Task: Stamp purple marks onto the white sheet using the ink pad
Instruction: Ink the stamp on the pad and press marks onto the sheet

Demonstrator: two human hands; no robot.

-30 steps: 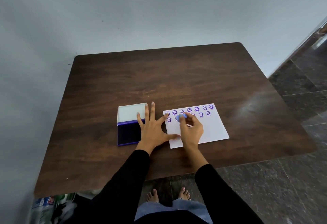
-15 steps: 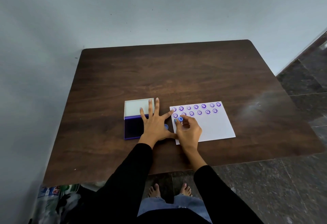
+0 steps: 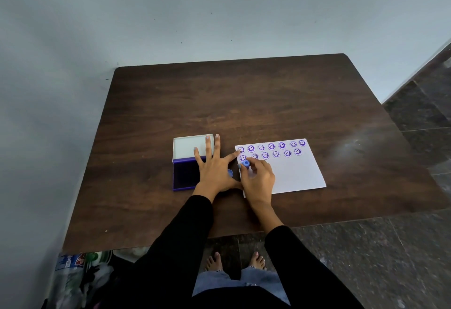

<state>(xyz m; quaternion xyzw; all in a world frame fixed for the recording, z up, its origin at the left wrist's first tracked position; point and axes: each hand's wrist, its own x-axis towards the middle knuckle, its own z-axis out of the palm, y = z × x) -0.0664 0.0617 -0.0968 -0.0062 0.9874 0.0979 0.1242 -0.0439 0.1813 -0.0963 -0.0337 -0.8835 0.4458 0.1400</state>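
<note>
third row of stamping begun at the sheet's left edge

a small blue stamp (image 3: pixel 246 163) is pinched upright between the thumb and fingertips of the right hand (image 3: pixel 258 179), and is set at the left edge of the white sheet (image 3: pixel 292 172), just below the two rows of purple smiley marks (image 3: pixel 271 146) printed along the sheet's far edge. whether the stamp face is pressed onto the paper or held just above it cannot be told. the left hand (image 3: pixel 214 169) is laid flat with its fingers spread wide: the forefinger reaches to the sheet's near-left corner region, while the other fingers lie across the open ink pad (image 3: pixel 185 174) and its raised white lid (image 3: pixel 190 145). a second small blue item (image 3: pixel 230 173), only partly seen, lies between the two hands. pad and sheet rest side by side on the dark wooden table (image 3: pixel 244 103).

the step in hand is judged to be the first mark of a third row. next, a clean vertical lift is called for so the print is not smeared, then re-inking, for which the left hand must be cleared from the pad.
</note>
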